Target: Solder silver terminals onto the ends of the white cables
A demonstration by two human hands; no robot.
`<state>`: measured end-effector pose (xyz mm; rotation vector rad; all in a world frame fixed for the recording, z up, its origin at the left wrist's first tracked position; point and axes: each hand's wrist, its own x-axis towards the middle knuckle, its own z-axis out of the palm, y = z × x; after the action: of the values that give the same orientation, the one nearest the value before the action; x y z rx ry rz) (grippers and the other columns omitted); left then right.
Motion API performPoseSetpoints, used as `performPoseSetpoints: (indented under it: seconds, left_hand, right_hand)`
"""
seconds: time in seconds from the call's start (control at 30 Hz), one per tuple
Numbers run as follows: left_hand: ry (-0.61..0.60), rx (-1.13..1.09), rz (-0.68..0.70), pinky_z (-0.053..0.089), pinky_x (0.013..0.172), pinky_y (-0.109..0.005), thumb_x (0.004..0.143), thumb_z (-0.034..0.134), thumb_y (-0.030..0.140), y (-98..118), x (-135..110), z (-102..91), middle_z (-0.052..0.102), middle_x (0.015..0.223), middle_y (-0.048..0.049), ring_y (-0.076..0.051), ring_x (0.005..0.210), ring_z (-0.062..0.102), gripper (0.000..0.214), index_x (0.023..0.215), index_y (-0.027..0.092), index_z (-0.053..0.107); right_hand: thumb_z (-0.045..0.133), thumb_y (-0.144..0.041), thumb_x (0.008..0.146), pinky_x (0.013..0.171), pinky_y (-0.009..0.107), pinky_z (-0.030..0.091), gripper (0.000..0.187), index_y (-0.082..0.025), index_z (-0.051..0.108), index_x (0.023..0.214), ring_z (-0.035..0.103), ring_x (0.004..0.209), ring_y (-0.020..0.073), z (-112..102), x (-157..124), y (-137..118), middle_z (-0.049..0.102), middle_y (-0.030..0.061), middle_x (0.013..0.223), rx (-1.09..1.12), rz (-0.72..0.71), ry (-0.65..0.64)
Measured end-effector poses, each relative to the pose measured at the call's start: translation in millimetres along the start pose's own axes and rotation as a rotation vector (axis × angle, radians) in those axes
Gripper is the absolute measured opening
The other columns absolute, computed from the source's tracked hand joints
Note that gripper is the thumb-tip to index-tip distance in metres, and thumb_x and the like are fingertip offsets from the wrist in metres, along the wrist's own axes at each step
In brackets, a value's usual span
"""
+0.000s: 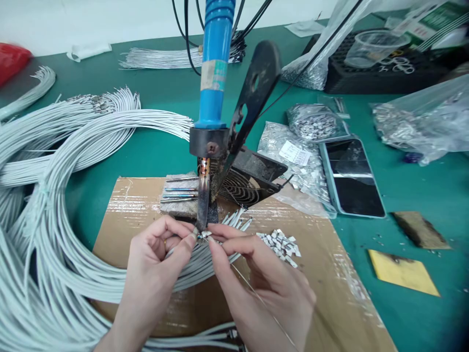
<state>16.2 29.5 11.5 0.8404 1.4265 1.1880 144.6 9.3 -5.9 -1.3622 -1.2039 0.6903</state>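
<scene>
A blue-handled soldering iron [214, 58] is clamped tip down in a dark metal stand [255, 80]. Right under its tip [202, 208], my left hand [156, 261] pinches what looks like the end of a white cable, partly hidden by the fingers. My right hand [266, 276] has thumb and fingers closed on a thin solder wire [284, 331] that trails toward the lower right. A small shiny metal piece [206, 234] sits between both hands' fingertips, touching or almost touching the tip. Beneath the hands runs a bundle of white cables [200, 266].
Cardboard [311, 293] covers the green table [414, 313]. Loose metal pieces [280, 246] lie right of my hands. Behind are a small fan [256, 178], bagged parts [293, 161] and a phone [355, 181]. Coiled white cables [47, 210] fill the left. A yellow sponge [403, 274] lies right.
</scene>
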Motion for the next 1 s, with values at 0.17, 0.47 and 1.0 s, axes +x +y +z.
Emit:
performPoseSetpoints:
  seconds: [0.17, 0.47, 1.0]
  left_hand:
    - [-0.01, -0.001, 0.003, 0.051, 0.065, -0.009, 0.076, 0.083, 0.013, 0.0, 0.3, -0.5, 0.069, 0.071, 0.0034, -0.007, 0.069, 0.066, 0.016, 0.065, 0.019, 0.073]
    - [0.02, 0.026, -0.003, 0.049, 0.061, -0.009, 0.069, 0.084, 0.011, 1.8, 1.7, 4.0, 0.066, 0.064, 0.004, -0.006, 0.062, 0.061, 0.016, 0.062, 0.018, 0.071]
    - [0.003, 0.017, 0.004, 0.049, 0.063, -0.009, 0.074, 0.083, 0.012, 0.8, 1.6, 1.6, 0.066, 0.066, 0.0042, -0.007, 0.064, 0.062, 0.016, 0.064, 0.018, 0.072]
  right_hand:
    - [0.073, -0.017, 0.091, 0.08, 0.013, 0.058, 0.018, -0.028, 0.066, 0.078, 0.079, 0.081, 0.0069, -0.3, -0.5, -0.1, 0.083, -0.0101, 0.096, -0.027, -0.008, 0.006]
    - [0.074, -0.017, 0.09, 0.081, 0.014, 0.058, 0.018, -0.027, 0.066, 0.078, 0.08, 0.084, 0.0085, -3.5, -0.9, 3.5, 0.083, -0.0088, 0.097, -0.028, 0.016, -0.028]
    - [0.075, -0.017, 0.089, 0.079, 0.022, 0.062, 0.017, -0.026, 0.068, 0.077, 0.082, 0.086, 0.0154, -1.4, -0.9, 4.7, 0.084, -0.0026, 0.096, 0.015, 0.024, -0.026]
